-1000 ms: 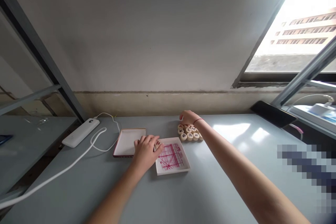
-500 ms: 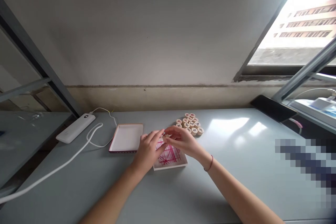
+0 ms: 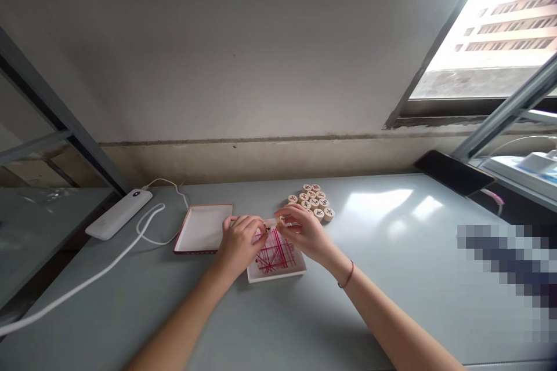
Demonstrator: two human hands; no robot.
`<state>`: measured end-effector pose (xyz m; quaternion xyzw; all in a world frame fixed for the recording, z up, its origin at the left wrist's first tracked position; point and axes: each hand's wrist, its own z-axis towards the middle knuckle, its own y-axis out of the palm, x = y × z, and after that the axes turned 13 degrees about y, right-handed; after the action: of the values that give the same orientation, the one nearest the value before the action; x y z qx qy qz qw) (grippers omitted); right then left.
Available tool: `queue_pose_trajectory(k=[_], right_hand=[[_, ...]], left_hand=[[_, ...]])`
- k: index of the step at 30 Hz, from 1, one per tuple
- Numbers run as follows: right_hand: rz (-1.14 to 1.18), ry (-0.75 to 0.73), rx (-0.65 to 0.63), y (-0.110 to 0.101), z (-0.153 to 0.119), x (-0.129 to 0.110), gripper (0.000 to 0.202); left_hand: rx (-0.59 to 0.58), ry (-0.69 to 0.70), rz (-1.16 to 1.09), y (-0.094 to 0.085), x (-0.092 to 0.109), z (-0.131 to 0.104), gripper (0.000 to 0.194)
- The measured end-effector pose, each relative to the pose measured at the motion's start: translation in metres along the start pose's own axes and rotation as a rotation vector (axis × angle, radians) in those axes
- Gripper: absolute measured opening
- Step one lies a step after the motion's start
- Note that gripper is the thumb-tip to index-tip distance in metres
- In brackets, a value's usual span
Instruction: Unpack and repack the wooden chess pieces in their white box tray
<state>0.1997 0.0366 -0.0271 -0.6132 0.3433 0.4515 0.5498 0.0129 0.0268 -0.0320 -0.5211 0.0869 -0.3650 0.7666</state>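
My left hand (image 3: 242,242) is closed on a small wooden piece (image 3: 267,228) above the left side of a shallow white box (image 3: 278,276). Between the fingertips of my right hand (image 3: 303,232) is another round wooden piece (image 3: 281,221), over the box's back edge. Magenta lines on a clear sheet (image 3: 275,255) show inside the box. Behind my right hand several round wooden pieces (image 3: 314,203) with red or black characters sit packed together, partly covered by the hand. A white lid (image 3: 204,227) lies inner side up, left of my left hand.
A white power bank (image 3: 118,214) with a white cable (image 3: 104,271) lies at the left. A black phone-like slab (image 3: 453,173) leans at the back right, near metal frame bars and a white power strip (image 3: 522,171).
My hands have moved slightly apart, and a piece now shows at the fingertips of each. The whole view has shifted a little.
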Motion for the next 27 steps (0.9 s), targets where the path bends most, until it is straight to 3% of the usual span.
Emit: queue_pose_trajectory(k=[4,7,10,16,27], right_hand=[[-0.194,-0.089,0.01,0.003,-0.005,-0.005,0.025],[-0.381,-0.175,0.051,0.009,-0.006,-0.006,0.029],[-0.512,-0.228,0.053,0.016,-0.004,-0.005,0.019],[-0.741,-0.244,0.053,0.022,-0.002,0.0,0.021],[-0.82,-0.218,0.047,0.029,0.003,0.001,0.012]], left_hand=[[-0.048,-0.016,0.04,0.0,0.0,0.002,0.005],[-0.062,-0.041,0.062,-0.006,-0.001,0.001,0.021],[-0.109,-0.074,0.084,-0.01,-0.002,-0.001,0.036],[-0.199,-0.102,0.066,-0.008,-0.005,-0.002,0.042],[-0.248,-0.115,0.027,-0.008,-0.005,-0.001,0.042]])
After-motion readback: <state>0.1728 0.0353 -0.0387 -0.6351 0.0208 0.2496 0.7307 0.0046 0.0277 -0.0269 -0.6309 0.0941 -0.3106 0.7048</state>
